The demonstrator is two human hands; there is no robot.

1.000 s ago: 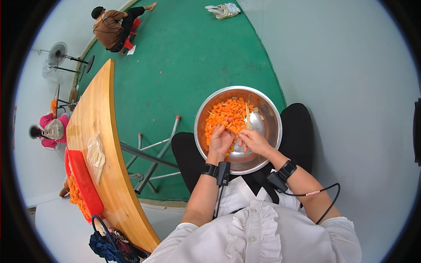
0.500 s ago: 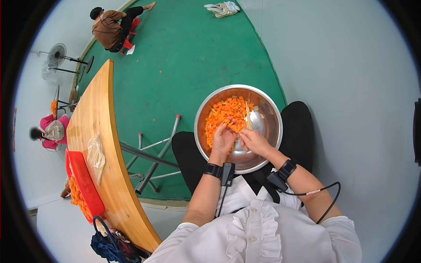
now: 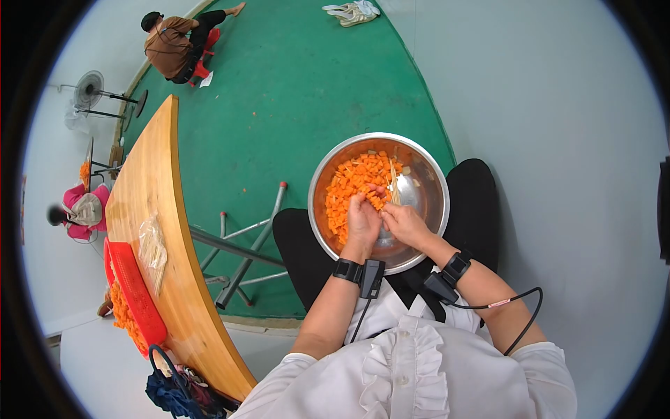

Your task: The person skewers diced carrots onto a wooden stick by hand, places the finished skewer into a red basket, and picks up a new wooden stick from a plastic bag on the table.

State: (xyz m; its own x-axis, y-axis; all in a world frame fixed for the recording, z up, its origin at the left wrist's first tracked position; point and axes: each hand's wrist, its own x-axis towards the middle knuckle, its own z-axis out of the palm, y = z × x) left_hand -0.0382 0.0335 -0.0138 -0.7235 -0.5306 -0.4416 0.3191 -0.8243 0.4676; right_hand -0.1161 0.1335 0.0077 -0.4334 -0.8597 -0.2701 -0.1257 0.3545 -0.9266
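A steel bowl (image 3: 442, 216) rests on my lap between my knees. Diced carrot cubes (image 3: 345, 185) are heaped along its left side, and several thin wooden skewers (image 3: 394, 187) lean beside them. Over the heap, my left hand (image 3: 363, 220) is cupped with its palm up, its curled fingers around a few carrot cubes. My right hand (image 3: 406, 225) is closed in a pinch against the left fingertips, above the bare metal side. Whatever lies inside that pinch is too small and hidden to make out.
A wooden table (image 3: 192, 328) stands at my left, with a plastic bag of skewers (image 3: 152, 248) and a red basket (image 3: 136, 293) by carrot pieces. Metal folding legs (image 3: 255, 244) reach toward my knee. Two other people sit farther off. Shoes (image 3: 352, 12) lie near the wall.
My left hand and wrist have shifted slightly right and turned, closing in on the right hand. My right hand stays almost in place. The bowl looks the same.
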